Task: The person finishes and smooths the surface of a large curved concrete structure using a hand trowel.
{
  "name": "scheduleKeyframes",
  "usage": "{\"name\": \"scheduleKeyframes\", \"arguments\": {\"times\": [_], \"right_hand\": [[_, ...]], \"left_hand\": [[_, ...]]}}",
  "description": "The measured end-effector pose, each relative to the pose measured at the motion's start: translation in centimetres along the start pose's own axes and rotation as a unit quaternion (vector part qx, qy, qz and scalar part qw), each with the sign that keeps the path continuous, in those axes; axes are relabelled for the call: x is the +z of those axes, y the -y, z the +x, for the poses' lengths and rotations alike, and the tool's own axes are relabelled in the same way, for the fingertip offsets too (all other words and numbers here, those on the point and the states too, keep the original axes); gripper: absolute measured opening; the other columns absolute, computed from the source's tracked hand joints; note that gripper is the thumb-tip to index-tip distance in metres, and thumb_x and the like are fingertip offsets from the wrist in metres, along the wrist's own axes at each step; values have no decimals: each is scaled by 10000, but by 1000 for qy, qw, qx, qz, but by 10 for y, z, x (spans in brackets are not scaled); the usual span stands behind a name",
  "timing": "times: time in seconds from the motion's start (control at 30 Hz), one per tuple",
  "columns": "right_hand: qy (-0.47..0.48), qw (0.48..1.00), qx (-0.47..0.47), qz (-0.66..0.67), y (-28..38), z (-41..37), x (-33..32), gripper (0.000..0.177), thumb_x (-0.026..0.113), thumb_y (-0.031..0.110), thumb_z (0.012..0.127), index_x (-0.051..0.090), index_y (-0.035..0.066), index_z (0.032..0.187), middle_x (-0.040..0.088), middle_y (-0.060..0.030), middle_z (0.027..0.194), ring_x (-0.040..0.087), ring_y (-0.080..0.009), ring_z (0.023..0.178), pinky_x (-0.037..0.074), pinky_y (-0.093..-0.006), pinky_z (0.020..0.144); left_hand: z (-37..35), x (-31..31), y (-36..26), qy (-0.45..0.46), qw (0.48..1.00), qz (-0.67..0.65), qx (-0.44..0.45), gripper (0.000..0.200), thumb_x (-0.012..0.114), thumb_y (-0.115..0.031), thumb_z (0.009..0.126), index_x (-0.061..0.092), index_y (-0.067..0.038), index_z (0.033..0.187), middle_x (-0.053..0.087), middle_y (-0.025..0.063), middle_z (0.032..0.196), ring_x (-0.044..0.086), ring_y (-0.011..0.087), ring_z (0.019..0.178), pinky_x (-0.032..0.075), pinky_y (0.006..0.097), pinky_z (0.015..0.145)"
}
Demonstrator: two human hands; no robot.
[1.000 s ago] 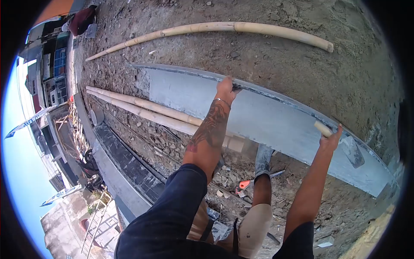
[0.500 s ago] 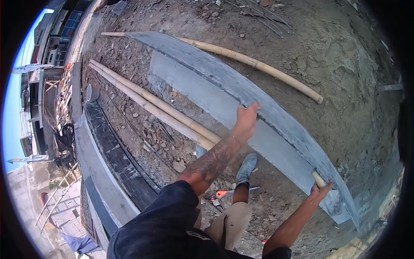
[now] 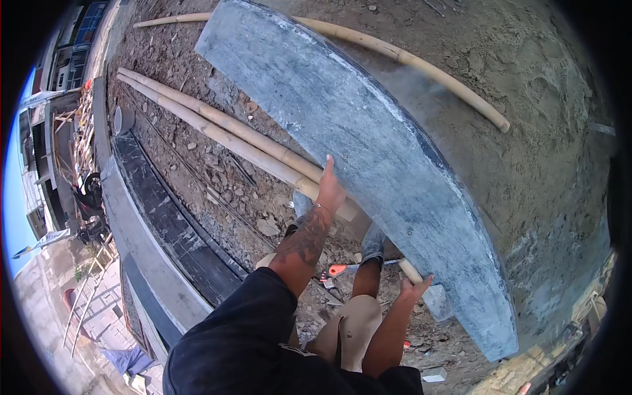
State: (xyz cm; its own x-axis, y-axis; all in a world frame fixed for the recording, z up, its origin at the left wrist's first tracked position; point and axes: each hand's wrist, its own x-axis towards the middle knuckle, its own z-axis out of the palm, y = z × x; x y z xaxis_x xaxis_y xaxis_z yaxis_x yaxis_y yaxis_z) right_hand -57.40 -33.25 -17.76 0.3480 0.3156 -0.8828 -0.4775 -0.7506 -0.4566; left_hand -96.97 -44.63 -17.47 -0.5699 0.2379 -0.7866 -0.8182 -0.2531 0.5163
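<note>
A long grey board (image 3: pixel 368 145) lies tilted across the middle, its broad rough face showing and its near edge toward my body. My left hand (image 3: pixel 331 187) is at the middle of that edge, thumb up against the board, its other fingers hidden. Farther right, my right hand (image 3: pixel 416 288) holds the pale cylindrical handle (image 3: pixel 409 270) of a tool and touches the board's near edge. A flat greyish plate (image 3: pixel 437 303) shows beside this hand.
Two bamboo poles (image 3: pixel 217 125) lie left of the board, another pole (image 3: pixel 408 58) beyond it. A dark trough-like form (image 3: pixel 164 217) runs along the left, near a bucket (image 3: pixel 124 120). An orange-handled tool (image 3: pixel 337 270) lies by my feet on rubble.
The board has tipped so that its broad face now shows instead of mostly its narrow edge. Both hands have moved left and nearer my body with its near edge.
</note>
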Motion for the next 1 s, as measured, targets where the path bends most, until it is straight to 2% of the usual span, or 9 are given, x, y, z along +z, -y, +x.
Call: {"name": "scheduleKeyframes", "arguments": {"times": [0.03,0.17,0.47,0.57,0.67,0.73,0.8,0.9,1.0], "right_hand": [[-5,1000,-3,-7,-3,4,-6,648,665,487,864,478,60,1315,546,-95,1308,541,-290,1143,447,-456,976],[18,998,28,-47,-18,10,1,768,631,597,839,423,86,1373,489,-88,1379,486,-325,1212,395,-530,1015],[17,998,54,-3,-5,13,2,756,690,537,822,424,77,1360,501,-109,1350,479,-340,1212,377,-556,1029],[-3,999,42,5,-4,-8,7,699,713,466,831,438,70,1337,513,-111,1334,499,-338,1189,399,-541,1011],[13,1000,-6,-12,-4,-21,3,618,709,398,853,458,58,1305,519,-115,1315,518,-333,1161,429,-528,980],[25,998,-41,-41,13,-32,9,577,700,370,865,470,52,1287,519,-119,1304,526,-330,1145,445,-524,960],[3,992,-112,-64,56,-39,41,476,691,258,883,507,3,1241,567,-142,1184,561,-300,1069,490,-486,887],[16,972,-218,-88,116,-54,102,459,707,224,871,534,-97,1148,590,-169,1102,591,-285,978,513,-435,832],[32,957,-250,-143,169,-51,152,469,722,208,857,540,-147,1104,600,-185,1068,609,-276,941,518,-399,810]], "left_hand": [[1,-6,2,-23,998,-34,-38,792,488,-587,934,234,-89,1496,336,100,1488,335,299,1356,231,497,1136],[-1,-7,-4,-33,997,-29,-56,907,457,-697,885,217,-83,1506,306,104,1511,314,301,1372,235,495,1136],[-4,-15,-7,28,997,-50,-50,778,403,-629,944,292,-70,1474,384,115,1471,384,298,1335,279,475,1130],[6,-26,-1,-26,997,-34,-57,731,411,-591,961,309,-69,1463,404,110,1454,408,295,1316,290,479,1125],[19,-37,6,-30,999,24,-19,655,514,-477,965,337,-67,1444,425,109,1431,425,286,1303,335,482,1096],[-40,30,-29,-54,998,27,11,599,613,-327,945,360,-53,1414,449,115,1404,466,274,1261,396,486,1044],[-38,80,-31,10,997,-15,78,518,662,-183,910,434,-32,1350,537,114,1303,539,249,1163,450,447,976],[-35,156,-47,-29,981,85,175,340,649,-77,883,556,30,1193,642,102,1118,591,208,1028,453,343,900],[-21,222,-52,-105,954,173,223,354,674,-103,852,562,88,1128,648,161,1079,604,242,975,444,337,885]]}}
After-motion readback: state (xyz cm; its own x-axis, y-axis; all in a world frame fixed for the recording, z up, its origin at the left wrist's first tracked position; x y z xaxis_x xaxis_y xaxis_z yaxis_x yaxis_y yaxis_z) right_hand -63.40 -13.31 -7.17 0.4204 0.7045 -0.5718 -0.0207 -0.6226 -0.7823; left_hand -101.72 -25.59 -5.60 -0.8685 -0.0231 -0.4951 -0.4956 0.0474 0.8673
